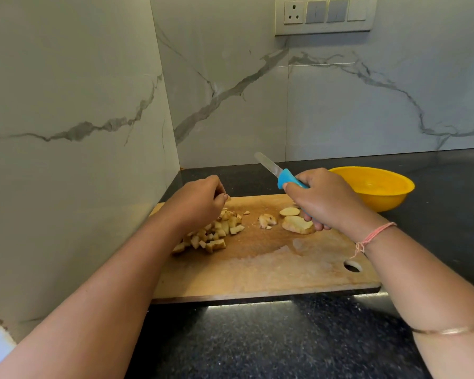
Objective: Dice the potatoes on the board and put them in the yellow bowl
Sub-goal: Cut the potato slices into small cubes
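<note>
1. Gripping a blue-handled knife (pixel 279 173) in a full fist, the right hand (pixel 320 201) seen from the head view, blade lifted clear of the board (pixel 257 266) and angled up and to the left.
2. Hovering over the left of the board, the left hand (pixel 200 201), fingers curled in and tips bunched; impossible to tell whether a small scrap is pinched there.
3. Heaped beneath that hand, the diced potato (pixel 216 233); lying uncut just below the right hand, two potato slices (pixel 296 224) and a smaller chunk (pixel 267 220).
4. Standing on the dark tabletop (pixel 285 337) just past the board's far right corner, the yellow bowl (pixel 381 201), with no potato visible inside.
5. Judged as mid-task: dicing the uncut slices next, transfer to the bowl not yet begun.
6. Doing it well, by this reading: bring the left hand across, pin one slice flat side down, tuck fingertips back behind the knuckles.
7. Lower the blade tip first, cut even strips, turn them, then cross-cut to match the heap.
8. Keep the heap clear of the cutting spot, and mind the wet-looking patch (pixel 298 247) near the board's middle, a likely place for a slice to slide.
</note>
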Action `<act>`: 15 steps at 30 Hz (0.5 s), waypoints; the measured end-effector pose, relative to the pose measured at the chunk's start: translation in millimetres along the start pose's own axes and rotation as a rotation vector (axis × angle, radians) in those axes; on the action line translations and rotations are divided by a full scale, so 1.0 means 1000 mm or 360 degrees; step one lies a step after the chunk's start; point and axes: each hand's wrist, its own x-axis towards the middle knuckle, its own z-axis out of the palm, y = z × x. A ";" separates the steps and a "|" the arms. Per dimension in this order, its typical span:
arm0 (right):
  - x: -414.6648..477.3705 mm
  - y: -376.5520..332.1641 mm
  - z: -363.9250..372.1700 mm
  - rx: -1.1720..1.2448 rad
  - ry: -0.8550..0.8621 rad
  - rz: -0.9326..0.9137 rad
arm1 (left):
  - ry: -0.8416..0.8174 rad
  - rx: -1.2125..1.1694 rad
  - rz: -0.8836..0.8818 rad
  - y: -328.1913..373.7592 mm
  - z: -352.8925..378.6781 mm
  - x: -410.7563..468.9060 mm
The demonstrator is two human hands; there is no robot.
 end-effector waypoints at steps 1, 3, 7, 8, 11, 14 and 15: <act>0.000 0.000 0.001 0.0002 -0.0001 -0.0002 | -0.0010 -0.0018 0.0004 -0.001 0.000 -0.001; -0.001 0.000 0.002 0.0018 -0.0017 -0.0006 | -0.0029 -0.0039 0.0012 -0.001 -0.001 -0.002; -0.002 0.001 0.003 0.0030 -0.0022 -0.0012 | -0.0051 0.0061 0.0037 -0.001 0.001 -0.003; -0.002 0.002 0.004 0.0034 -0.0022 -0.0012 | -0.0036 0.0099 0.0044 -0.002 0.001 -0.002; -0.002 0.002 0.005 0.0042 -0.0021 -0.0009 | -0.0009 0.0164 0.0050 -0.005 0.002 0.000; -0.001 0.003 0.005 0.0044 -0.0012 -0.0006 | -0.0021 0.0213 0.0008 -0.007 0.002 0.000; -0.001 0.003 0.005 0.0044 -0.0007 -0.0006 | 0.0001 0.0243 -0.0014 -0.006 0.002 0.000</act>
